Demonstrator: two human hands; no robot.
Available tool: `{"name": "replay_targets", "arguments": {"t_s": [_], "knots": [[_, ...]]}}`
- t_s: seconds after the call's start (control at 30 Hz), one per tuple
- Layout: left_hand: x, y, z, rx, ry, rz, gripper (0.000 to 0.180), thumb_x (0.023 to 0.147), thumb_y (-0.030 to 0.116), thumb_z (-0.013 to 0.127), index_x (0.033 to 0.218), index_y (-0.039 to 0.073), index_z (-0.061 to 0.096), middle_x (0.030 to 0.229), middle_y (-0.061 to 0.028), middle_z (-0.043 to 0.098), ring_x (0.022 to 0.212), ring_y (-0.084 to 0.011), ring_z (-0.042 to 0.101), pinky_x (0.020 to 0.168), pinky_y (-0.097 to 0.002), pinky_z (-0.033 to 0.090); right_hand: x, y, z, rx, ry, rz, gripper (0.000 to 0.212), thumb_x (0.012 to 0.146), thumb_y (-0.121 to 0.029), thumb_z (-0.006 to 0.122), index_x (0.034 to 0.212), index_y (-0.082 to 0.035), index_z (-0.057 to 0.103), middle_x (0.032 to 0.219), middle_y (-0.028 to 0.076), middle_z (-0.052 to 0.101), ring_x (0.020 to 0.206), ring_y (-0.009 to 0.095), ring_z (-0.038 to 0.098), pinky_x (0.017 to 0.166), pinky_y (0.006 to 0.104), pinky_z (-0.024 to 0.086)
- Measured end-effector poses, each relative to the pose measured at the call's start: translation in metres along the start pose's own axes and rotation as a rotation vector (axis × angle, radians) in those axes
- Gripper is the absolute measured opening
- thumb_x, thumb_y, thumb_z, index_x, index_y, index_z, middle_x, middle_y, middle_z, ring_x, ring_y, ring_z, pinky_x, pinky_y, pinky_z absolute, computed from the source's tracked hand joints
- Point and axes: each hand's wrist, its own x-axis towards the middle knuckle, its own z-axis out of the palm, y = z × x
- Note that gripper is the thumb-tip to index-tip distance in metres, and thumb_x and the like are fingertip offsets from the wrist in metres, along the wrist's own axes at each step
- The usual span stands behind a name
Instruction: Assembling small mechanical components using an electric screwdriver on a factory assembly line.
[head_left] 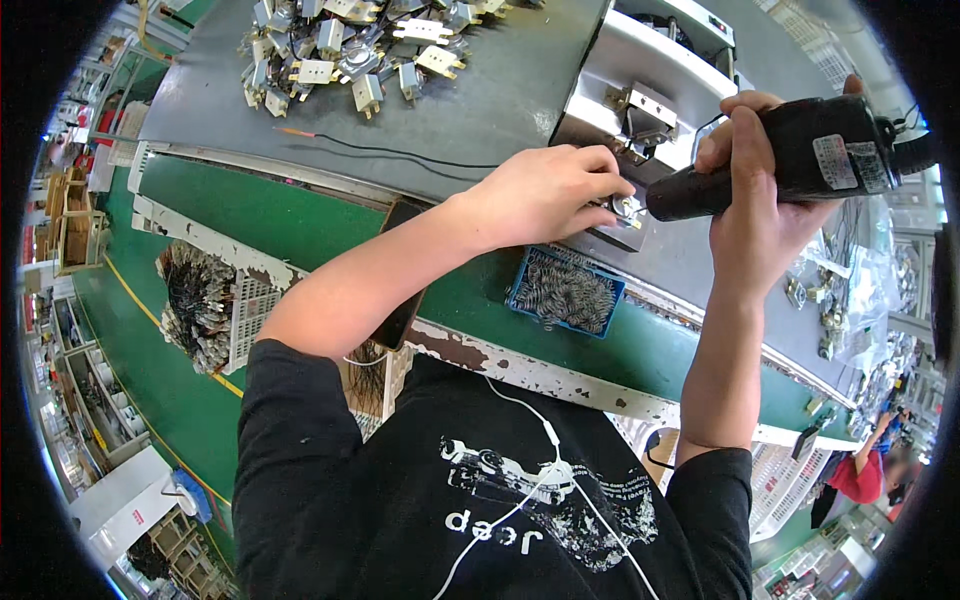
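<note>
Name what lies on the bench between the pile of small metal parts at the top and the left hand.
In the head view, a thin black wire with an orange tip crosses the grey mat between the metal parts pile and the left hand.

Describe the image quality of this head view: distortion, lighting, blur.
Head view: strong fisheye, black corners, the green table edge bowing; even bright light with soft shadows; left hand and right hand on the black power tool sharp; rim clutter smeared, small.

A factory assembly line: a green conveyor belt [290, 215], a heap of small metal parts [350, 45], and crowded workstations behind.
</note>
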Motion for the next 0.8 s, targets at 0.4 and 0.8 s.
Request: {"name": "replay_targets", "arguments": {"t_s": [0.4, 0.8], "knots": [[0.001, -0.002, 0.001, -0.009, -0.011, 0.005, 0.029, 0.089, 0.028, 0.068, 0.116, 0.016, 0.063, 0.111, -0.004, 0.058, 0.093, -0.0289, 0.064, 0.079, -0.041, 0.054, -0.009, 0.007, 0.007, 0.105, 0.058, -0.054, 0.085, 0.09, 0.007, 0.062, 0.154, -0.004, 0.008, 0.096, 0.018, 0.065, 0.062, 0.014, 0.06, 0.056, 0.0276, 0.05], [0.0, -0.001, -0.001, -0.001, -0.013, 0.011, 0.03, 0.089, 0.028, 0.069, 0.116, 0.016, 0.063, 0.111, -0.0036, 0.059, 0.093, -0.0287, 0.065, 0.079, -0.0406, 0.054, -0.003, 0.005, 0.004, 0.004, -0.076, -0.094, 0.084, 0.089, 0.007, 0.062, 0.155, -0.005, 0.011, 0.099, 0.019, 0.067, 0.061, 0.013, 0.059, 0.056, 0.0263, 0.051]]}}
